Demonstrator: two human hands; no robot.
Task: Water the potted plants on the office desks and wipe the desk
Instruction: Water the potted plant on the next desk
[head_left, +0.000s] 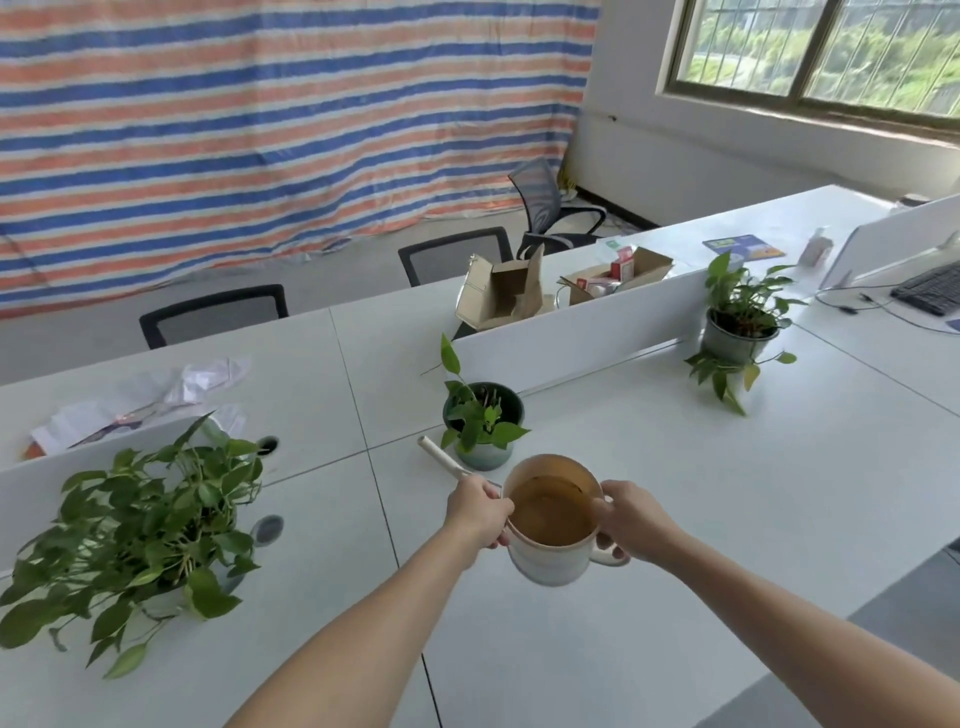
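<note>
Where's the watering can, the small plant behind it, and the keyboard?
watering can (548, 566): head view, on its pale outer wall.
small plant (478, 426): head view, on its green leaves.
keyboard (932, 288): head view, on its keys.

Honestly not much to see of the person here, just two arms. Left forearm (363, 623) shows up around 6 o'clock in the view, right forearm (779, 618) around 4 o'clock. Both bare right out to the frame edge, and the left hand (480, 512) and right hand (631, 522) are bare too.
</note>
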